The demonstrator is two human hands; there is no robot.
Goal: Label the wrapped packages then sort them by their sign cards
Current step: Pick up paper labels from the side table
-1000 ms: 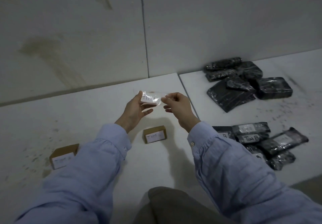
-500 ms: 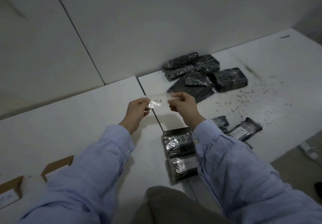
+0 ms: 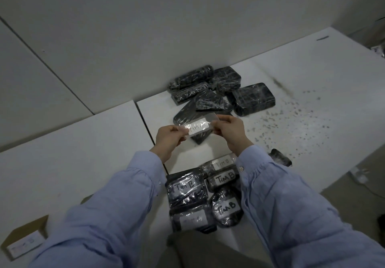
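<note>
1. Head view: a cardboard box (image 3: 23, 238) sits at lower left. Its contents are hidden and its card is too blurred to read.
2. The label (image 3: 198, 127) is held above the table (image 3: 83, 153), in front of the bare packages (image 3: 220, 92). The left hand (image 3: 168, 140) pinches its left end and the right hand (image 3: 231, 131) its right end.
3. The label reads "TIM", with the last letter unclear. Several marked packages (image 3: 187, 188) between the sleeves read "Tim B".

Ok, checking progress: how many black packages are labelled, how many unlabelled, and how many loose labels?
Labelled packages in view: 5
Unlabelled packages, far pile: 6
Package at right edge, label unseen: 1
Loose label: 1
Total: 13
</note>
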